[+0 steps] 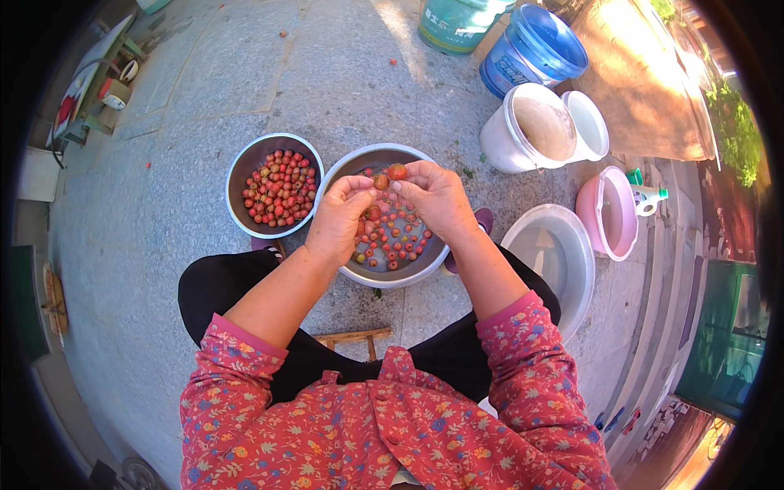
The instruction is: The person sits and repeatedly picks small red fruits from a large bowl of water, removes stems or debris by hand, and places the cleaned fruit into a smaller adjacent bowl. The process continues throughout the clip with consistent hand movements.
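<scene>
Both of my hands are raised over a metal basin (418, 273) of water with several small red fruits floating in it. My left hand (339, 219) pinches one small red fruit (380, 181) between thumb and fingers. My right hand (438, 196) holds another red fruit (397, 171) at its fingertips, close to the left hand's fruit. To the left stands a second metal bowl (238, 163) filled with many red fruits (280, 188). The two bowls sit side by side on the stone ground, in front of my knees.
A clear plastic basin (581, 269) sits to the right, with a pink bucket (608, 214), white buckets (523, 131), a blue bucket (532, 47) and a green bucket (453, 24) behind. A small wooden stool (355, 339) is under me. Stone paving surrounds everything.
</scene>
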Available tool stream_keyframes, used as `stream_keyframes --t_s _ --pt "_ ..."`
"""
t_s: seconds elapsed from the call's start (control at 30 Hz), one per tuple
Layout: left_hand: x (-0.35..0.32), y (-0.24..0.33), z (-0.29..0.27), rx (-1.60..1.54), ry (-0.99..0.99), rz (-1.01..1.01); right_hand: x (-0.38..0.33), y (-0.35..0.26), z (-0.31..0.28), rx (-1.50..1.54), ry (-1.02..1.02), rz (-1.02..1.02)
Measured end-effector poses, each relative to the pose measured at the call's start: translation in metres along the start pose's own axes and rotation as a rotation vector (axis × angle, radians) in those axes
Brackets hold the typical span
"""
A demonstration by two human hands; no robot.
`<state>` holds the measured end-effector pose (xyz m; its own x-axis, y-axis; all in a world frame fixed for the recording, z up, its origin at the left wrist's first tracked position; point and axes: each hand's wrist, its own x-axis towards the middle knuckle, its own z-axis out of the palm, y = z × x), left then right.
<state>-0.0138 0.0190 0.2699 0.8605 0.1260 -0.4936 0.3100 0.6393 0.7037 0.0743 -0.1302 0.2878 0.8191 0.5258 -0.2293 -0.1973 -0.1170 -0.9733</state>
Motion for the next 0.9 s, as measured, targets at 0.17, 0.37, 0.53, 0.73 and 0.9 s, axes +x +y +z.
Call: stream_keyframes --t_s 0.17,0.37,0.53,0.73,0.9 --pt "-0.001 0.014 0.005 0.266 -0.109 0.074 -0.005 -0.006 -0.002 -0.448 -0.068 -0.093" --pt "0.0 0.005 0.003 0.333 -0.031 0.095 -0.009 -0.002 0.003 -0.751 -0.034 -0.214" --pt "0.002 0.007 0.002 0.221 -0.078 0.016 -0.006 -0.005 -0.002 -0.656 -0.08 -0.233" --pt "-0.001 0.015 -0.001 -0.022 -0.167 -0.117 -0.011 -0.022 -0.003 -0.358 -0.201 -0.087" --pt "0.0 0.019 -0.003 -0.163 -0.182 -0.121 -0.007 -0.011 -0.009 -0.297 -0.12 -0.134"
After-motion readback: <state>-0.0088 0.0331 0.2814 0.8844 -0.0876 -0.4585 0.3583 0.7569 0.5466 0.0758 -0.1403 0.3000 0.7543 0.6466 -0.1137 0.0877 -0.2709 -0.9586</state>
